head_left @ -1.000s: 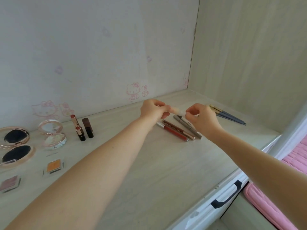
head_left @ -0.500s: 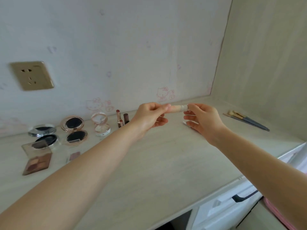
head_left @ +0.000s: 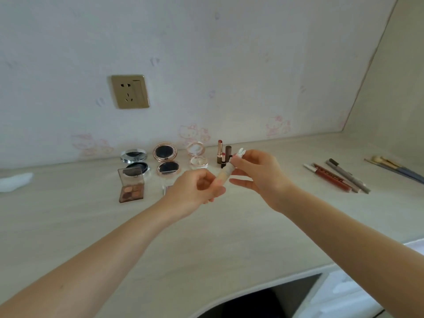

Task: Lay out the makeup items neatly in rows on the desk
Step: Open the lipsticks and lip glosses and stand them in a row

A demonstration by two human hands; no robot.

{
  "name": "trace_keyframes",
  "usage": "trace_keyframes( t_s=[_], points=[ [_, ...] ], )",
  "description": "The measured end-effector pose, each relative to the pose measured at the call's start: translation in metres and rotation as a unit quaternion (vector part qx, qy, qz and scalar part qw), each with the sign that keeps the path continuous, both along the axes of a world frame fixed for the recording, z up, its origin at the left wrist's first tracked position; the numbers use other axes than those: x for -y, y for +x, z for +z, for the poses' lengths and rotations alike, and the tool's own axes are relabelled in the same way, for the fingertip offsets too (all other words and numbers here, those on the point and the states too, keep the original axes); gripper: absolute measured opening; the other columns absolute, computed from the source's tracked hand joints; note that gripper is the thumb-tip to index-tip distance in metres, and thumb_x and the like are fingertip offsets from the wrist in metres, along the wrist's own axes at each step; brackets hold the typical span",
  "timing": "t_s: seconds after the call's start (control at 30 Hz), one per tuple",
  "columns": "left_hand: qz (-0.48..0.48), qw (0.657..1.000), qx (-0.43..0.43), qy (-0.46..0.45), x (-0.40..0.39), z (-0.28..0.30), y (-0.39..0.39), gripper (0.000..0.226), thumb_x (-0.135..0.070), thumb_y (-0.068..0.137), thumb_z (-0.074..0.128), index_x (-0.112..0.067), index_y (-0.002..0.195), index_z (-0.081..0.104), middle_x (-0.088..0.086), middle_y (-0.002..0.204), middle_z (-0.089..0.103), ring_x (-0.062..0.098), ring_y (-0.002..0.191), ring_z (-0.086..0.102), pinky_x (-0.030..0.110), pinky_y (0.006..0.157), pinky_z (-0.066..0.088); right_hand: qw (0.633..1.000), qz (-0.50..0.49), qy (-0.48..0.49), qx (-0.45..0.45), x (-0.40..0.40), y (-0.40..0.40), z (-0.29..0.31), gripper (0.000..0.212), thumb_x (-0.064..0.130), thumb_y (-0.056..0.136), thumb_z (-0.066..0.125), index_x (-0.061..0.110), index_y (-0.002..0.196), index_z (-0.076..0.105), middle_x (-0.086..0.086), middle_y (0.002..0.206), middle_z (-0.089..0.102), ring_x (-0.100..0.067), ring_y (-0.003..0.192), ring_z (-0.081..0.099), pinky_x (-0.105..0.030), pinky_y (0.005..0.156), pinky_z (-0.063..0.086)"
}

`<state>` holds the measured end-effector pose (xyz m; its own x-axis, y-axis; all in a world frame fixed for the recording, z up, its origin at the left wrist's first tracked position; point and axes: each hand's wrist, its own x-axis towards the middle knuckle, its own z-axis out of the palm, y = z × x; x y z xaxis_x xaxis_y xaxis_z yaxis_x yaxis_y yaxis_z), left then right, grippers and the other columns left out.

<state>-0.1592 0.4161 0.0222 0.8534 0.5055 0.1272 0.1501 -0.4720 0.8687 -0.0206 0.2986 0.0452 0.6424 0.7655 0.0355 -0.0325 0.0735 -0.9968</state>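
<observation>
Beige and slim, the concealer tube hangs tilted above the desk, in front of the upright lipsticks. Your left hand pinches its lower end with curled fingers; your right hand holds the white bunny-shaped cap end between thumb and forefinger, the other fingers spread loosely. It looks like you are carrying this piece to its spot, mid-step. The compacts and eyeshadow palette sit in rows to the left, the pencils well apart to the right. Next, you likely need to pick a row, set the tube down in line beside the lipsticks without knocking them, then release both hands.
</observation>
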Motion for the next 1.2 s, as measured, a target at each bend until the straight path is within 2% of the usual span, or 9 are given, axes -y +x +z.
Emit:
trace_keyframes(
  t_s=[0.07, 0.13, 0.3, 0.5, 0.63, 0.8, 0.97, 1.1, 1.2],
  points=[
    [0.036, 0.998, -0.012, 0.046, -0.005, -0.011, -0.016, 0.023, -0.042, 0.076, 0.074, -0.022, 0.084, 0.066, -0.010, 0.073, 0.070, 0.002, 0.067, 0.063, 0.014, 0.063, 0.047, 1.000, 0.019, 0.001, -0.001, -0.010, -0.016, -0.008, 0.013, 0.015, 0.089, 0.065, 0.003, 0.095, 0.065, -0.011, 0.091, 0.067, -0.019, 0.084, 0.070, -0.036, 0.078, 0.059],
    [0.067, 0.995, -0.005, 0.069, -0.007, -0.025, -0.029, 0.020, -0.041, 0.076, 0.075, -0.024, 0.078, 0.065, -0.009, 0.073, 0.069, 0.001, 0.067, 0.062, 0.011, 0.060, 0.044, 1.000, 0.027, 0.000, -0.005, -0.018, -0.030, -0.019, 0.011, 0.014, 0.089, 0.064, 0.004, 0.095, 0.065, -0.014, 0.096, 0.068, -0.021, 0.086, 0.070, -0.035, 0.078, 0.059],
    [0.138, 0.983, 0.029, 0.120, -0.006, -0.048, -0.048, 0.021, -0.044, 0.078, 0.072, -0.028, 0.072, 0.060, -0.012, 0.070, 0.064, 0.005, 0.071, 0.061, 0.023, 0.065, 0.047, 1.000, 0.017, -0.008, -0.021, -0.033, -0.050, -0.040, 0.016, 0.017, 0.089, 0.064, 0.004, 0.100, 0.065, -0.018, 0.106, 0.068, -0.022, 0.093, 0.070, -0.034, 0.079, 0.058],
    [0.170, 0.972, 0.066, 0.146, 0.000, -0.060, -0.054, 0.018, -0.040, 0.078, 0.073, -0.026, 0.074, 0.063, -0.009, 0.071, 0.063, 0.009, 0.068, 0.058, 0.021, 0.059, 0.042, 0.999, -0.026, 0.026, -0.037, -0.042, -0.062, -0.059, 0.016, 0.017, 0.087, 0.067, 0.007, 0.099, 0.065, -0.013, 0.102, 0.069, -0.024, 0.093, 0.069, -0.035, 0.079, 0.058],
    [0.181, 0.969, 0.077, 0.146, -0.001, -0.061, -0.055, 0.016, -0.042, 0.078, 0.073, -0.027, 0.077, 0.066, -0.009, 0.073, 0.064, 0.007, 0.068, 0.059, 0.018, 0.060, 0.041, 0.998, -0.027, 0.053, 0.002, -0.042, -0.070, -0.066, 0.014, 0.015, 0.085, 0.068, 0.011, 0.098, 0.065, -0.004, 0.088, 0.071, -0.016, 0.086, 0.069, -0.026, 0.075, 0.057],
    [0.196, 0.964, 0.078, 0.163, -0.001, -0.063, -0.060, 0.023, -0.051, 0.078, 0.066, -0.028, 0.081, 0.069, -0.008, 0.078, 0.067, 0.006, 0.073, 0.062, 0.023, 0.064, 0.046, 0.993, -0.004, 0.025, 0.119, -0.039, -0.078, -0.073, 0.012, 0.018, 0.082, 0.069, 0.023, 0.091, 0.065, 0.008, 0.080, 0.069, -0.006, 0.080, 0.066, -0.015, 0.067, 0.049],
    [0.191, 0.963, 0.074, 0.173, -0.001, -0.062, -0.057, 0.019, -0.040, 0.077, 0.072, -0.026, 0.088, 0.065, -0.009, 0.084, 0.069, 0.005, 0.080, 0.065, 0.028, 0.070, 0.050, 0.988, 0.001, 0.035, 0.152, -0.037, -0.078, -0.070, 0.010, 0.018, 0.081, 0.071, 0.026, 0.083, 0.065, 0.012, 0.077, 0.067, -0.005, 0.076, 0.064, -0.021, 0.069, 0.052],
    [0.169, 0.967, 0.079, 0.174, 0.003, -0.061, -0.057, 0.024, -0.043, 0.079, 0.067, -0.023, 0.090, 0.062, -0.006, 0.088, 0.070, 0.005, 0.085, 0.067, 0.033, 0.073, 0.052, 0.984, 0.005, 0.044, 0.172, -0.036, -0.078, -0.070, 0.014, 0.020, 0.078, 0.075, 0.015, 0.084, 0.064, -0.002, 0.082, 0.067, -0.017, 0.078, 0.064, -0.031, 0.072, 0.053],
    [0.166, 0.968, 0.075, 0.171, 0.001, -0.062, -0.059, 0.019, -0.040, 0.079, 0.070, -0.024, 0.089, 0.064, -0.004, 0.087, 0.068, 0.004, 0.085, 0.065, 0.031, 0.074, 0.051, 0.985, -0.002, 0.032, 0.172, -0.036, -0.078, -0.069, 0.017, 0.022, 0.075, 0.078, 0.014, 0.084, 0.065, -0.002, 0.082, 0.068, -0.020, 0.082, 0.064, -0.041, 0.075, 0.054]
  ],
)
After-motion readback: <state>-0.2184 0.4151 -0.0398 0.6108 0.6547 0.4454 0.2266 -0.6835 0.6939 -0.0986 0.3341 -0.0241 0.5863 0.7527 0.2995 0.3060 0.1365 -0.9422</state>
